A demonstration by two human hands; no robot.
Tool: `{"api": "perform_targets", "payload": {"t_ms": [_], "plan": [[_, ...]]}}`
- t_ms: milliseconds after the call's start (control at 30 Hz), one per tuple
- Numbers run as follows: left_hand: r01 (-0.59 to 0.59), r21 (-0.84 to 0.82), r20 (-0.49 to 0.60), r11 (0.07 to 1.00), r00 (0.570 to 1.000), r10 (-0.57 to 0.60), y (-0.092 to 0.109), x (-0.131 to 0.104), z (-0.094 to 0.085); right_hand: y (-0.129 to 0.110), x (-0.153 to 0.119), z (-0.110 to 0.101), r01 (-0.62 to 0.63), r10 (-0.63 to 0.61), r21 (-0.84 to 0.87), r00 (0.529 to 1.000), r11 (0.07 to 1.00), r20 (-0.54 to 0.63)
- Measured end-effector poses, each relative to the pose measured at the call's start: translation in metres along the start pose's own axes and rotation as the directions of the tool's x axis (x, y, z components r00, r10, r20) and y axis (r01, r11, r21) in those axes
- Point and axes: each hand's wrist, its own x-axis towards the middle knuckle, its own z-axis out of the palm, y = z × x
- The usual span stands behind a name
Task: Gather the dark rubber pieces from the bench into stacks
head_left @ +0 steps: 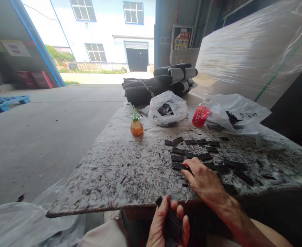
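Note:
My left hand (pixel 167 224) is below the near edge of the table, closed around a stack of small black rectangular pieces (pixel 171 223). My right hand (pixel 204 180) lies palm down on the speckled tabletop (pixel 120 168), its fingertips touching a black piece (pixel 178 166). Several more black pieces (pixel 192 151) are laid out in rows just beyond that hand.
An orange bottle with a green top (pixel 136 126), a red drink bottle (pixel 200 116) and two clear plastic bags (pixel 167 108) (pixel 237 113) stand farther back. Black rolls (pixel 158 85) lie at the far end. A wrapped pallet (pixel 256 51) rises on the right. Plastic sheeting (pixel 24 223) lies lower left.

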Motion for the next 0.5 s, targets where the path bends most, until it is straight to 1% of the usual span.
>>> {"api": "perform_targets", "payload": {"t_ms": [100,200,367,500], "plan": [[-0.010,0.029,0.009,1.000,1.000,0.010,0.002,-0.002,-0.001,-0.003,0.006,0.005,-0.004,0.006,-0.048,1.000,0.999,0.026],[-0.024,0.076,0.020,0.997,1.000,0.023,0.006,-0.004,-0.003,-0.004,0.011,0.004,-0.021,0.024,-0.053,0.998,0.998,0.061],[-0.064,0.096,0.015,0.993,0.998,0.062,0.012,-0.005,-0.008,-0.003,0.022,-0.001,-0.009,0.009,0.002,0.992,1.000,0.129],[-0.096,0.126,-0.005,0.987,0.995,0.097,0.017,-0.010,-0.005,-0.002,0.029,-0.009,-0.012,-0.003,0.080,0.983,0.997,0.186]]}}
